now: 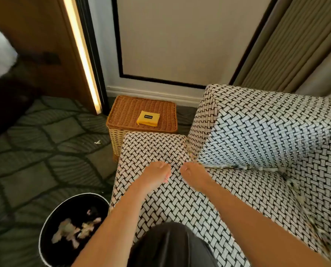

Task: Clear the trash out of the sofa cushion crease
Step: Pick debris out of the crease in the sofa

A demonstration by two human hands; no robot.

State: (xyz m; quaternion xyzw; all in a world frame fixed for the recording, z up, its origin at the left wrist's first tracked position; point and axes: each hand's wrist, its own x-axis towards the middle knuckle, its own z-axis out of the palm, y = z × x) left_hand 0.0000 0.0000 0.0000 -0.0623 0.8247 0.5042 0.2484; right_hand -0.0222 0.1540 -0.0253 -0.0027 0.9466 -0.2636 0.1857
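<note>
Head view: 2 bare hands rest on the sofa seat cushion [172,193] near the middle of the frame, and the trash [226,167] sits as a thin line of pale scraps packed along the crease [243,167] where the back cushion [257,135] meets the seat. That crease runs with its long axis left to right across the frame, starting just right of the right hand [192,175] and trailing toward the right edge, then bending down along the arm side at lower right, where more scraps show. A shorter run of scraps climbs toward upper centre between the seat and the side cushion, just above the right hand. The right hand is clearly the nearer of the 2: its knuckles lie just beside the crease's left end, fingers curled under in a loose fist; whether it pinches anything I cannot tell. The left hand [157,175] lies further left, apart from the crease, fingers also curled, its contents hidden. I judge the next reach belongs to the right hand, moving rightward along the line. The black bin [45,228] at lower left, already holding scraps, stands on the left hand's side, well apart from the crease.
</note>
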